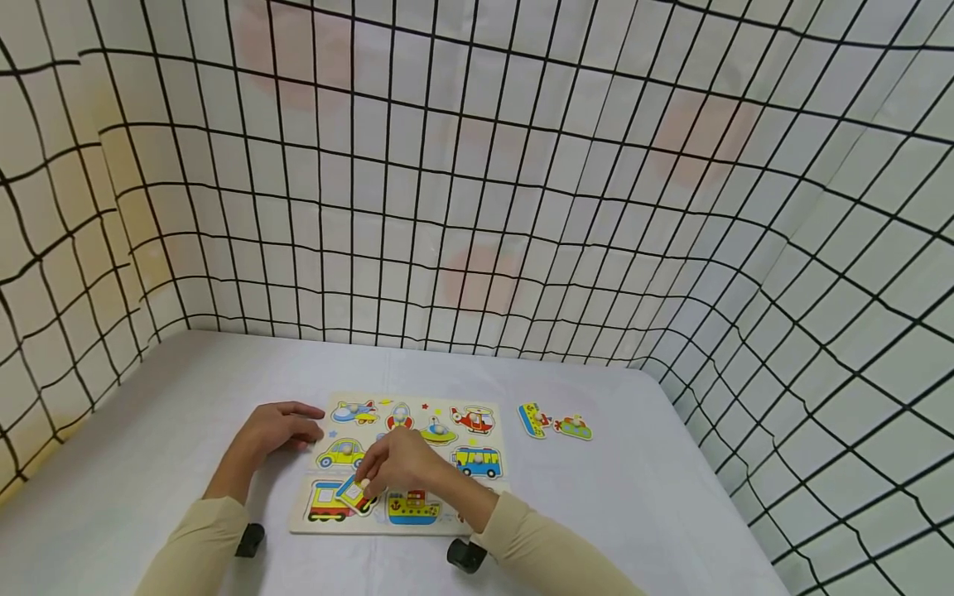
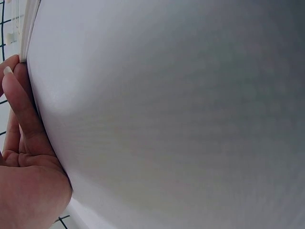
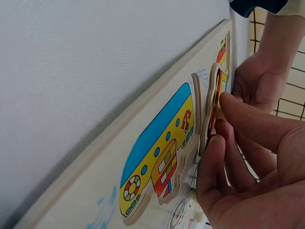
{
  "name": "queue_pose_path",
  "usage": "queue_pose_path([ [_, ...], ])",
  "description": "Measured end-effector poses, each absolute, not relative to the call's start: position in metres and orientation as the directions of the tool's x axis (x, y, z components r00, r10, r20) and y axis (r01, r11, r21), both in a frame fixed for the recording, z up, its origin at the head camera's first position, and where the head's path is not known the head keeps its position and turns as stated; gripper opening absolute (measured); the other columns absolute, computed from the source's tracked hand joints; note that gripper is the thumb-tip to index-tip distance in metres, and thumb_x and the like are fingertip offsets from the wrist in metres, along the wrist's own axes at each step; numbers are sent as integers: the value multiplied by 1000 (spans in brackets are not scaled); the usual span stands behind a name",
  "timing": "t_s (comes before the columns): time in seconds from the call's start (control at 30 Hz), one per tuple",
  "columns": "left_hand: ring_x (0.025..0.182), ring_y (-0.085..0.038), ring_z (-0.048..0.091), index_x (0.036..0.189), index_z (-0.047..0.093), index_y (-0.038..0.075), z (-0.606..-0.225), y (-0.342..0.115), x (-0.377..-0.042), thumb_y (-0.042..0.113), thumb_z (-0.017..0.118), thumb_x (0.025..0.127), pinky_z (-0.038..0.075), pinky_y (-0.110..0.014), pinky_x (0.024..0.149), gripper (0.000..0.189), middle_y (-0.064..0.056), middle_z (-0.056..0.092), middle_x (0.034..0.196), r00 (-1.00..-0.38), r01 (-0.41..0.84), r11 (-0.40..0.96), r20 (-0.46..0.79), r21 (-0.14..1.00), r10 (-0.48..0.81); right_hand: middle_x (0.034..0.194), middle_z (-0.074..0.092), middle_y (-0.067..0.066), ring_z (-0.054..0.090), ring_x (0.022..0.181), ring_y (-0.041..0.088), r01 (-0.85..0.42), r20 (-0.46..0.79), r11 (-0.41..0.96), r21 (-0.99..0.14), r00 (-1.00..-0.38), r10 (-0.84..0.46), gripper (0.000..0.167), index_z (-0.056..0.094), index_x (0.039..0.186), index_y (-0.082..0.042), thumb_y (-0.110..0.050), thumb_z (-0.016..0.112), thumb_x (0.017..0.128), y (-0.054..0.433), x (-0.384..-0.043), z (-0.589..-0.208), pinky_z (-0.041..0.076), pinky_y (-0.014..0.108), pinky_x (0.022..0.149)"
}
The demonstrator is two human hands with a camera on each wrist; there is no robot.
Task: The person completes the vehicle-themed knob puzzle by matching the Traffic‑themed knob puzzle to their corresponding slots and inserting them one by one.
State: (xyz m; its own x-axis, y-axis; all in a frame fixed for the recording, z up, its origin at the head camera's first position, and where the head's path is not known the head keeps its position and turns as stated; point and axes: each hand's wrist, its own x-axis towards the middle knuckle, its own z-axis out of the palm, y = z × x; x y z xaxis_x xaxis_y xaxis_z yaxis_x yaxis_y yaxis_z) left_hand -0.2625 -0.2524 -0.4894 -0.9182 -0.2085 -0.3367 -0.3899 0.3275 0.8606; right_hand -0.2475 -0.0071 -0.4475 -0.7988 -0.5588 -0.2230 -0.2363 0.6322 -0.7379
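Note:
A wooden peg puzzle board [image 1: 298, 523] with vehicle pictures lies flat on the white table. My right hand [image 1: 402, 461] pinches a train puzzle piece [image 1: 353, 495] by its knob with thumb and fingertips. The piece lies slanted over the train picture at the board's lower left. In the right wrist view, the piece's wooden edge [image 3: 209, 102] shows beside the fingertips. My left hand [image 1: 276, 428] rests on the table, its fingers loosely bent at the board's left edge. A ship picture [image 1: 413, 510] in its recess is just right of the held piece.
Two loose pieces, a ship [image 1: 532, 420] and a green and red one [image 1: 574, 427], lie on the table right of the board. Knobbed pieces such as the car [image 1: 343, 453] and bus [image 1: 478, 462] sit in the board. Black netting [image 1: 477, 199] encloses the table.

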Motion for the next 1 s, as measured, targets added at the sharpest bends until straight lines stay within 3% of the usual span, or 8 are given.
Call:
queue_pose_path([
  [0.4,67,-17,62,126,69,2,-487,-253,-261,19,77,83,50,-26,65,47,-3,73,87,-916,-394,318,-341,862,-211,67,67,-10,54,70,6,-266,-195,672,-691,-826,-528,16,74,73,-18,-19,90,75,-8,-246,-448,38,24,65],
  [0.8,66,-17,63,126,68,2,-486,-253,-259,19,76,84,50,-25,64,46,-2,73,85,-916,-394,318,-340,862,-212,69,69,-6,61,66,8,-214,-222,622,-753,-807,-547,12,77,81,-14,-8,86,77,-4,-245,-446,43,21,61],
  [1.0,67,-18,63,126,69,2,-487,-253,-260,19,76,83,50,-26,65,47,-6,74,90,-914,-399,323,-343,858,-217,68,70,-6,61,65,9,-189,-229,624,-758,-819,-526,10,77,79,-14,-9,86,77,-5,-244,-448,42,21,61],
])
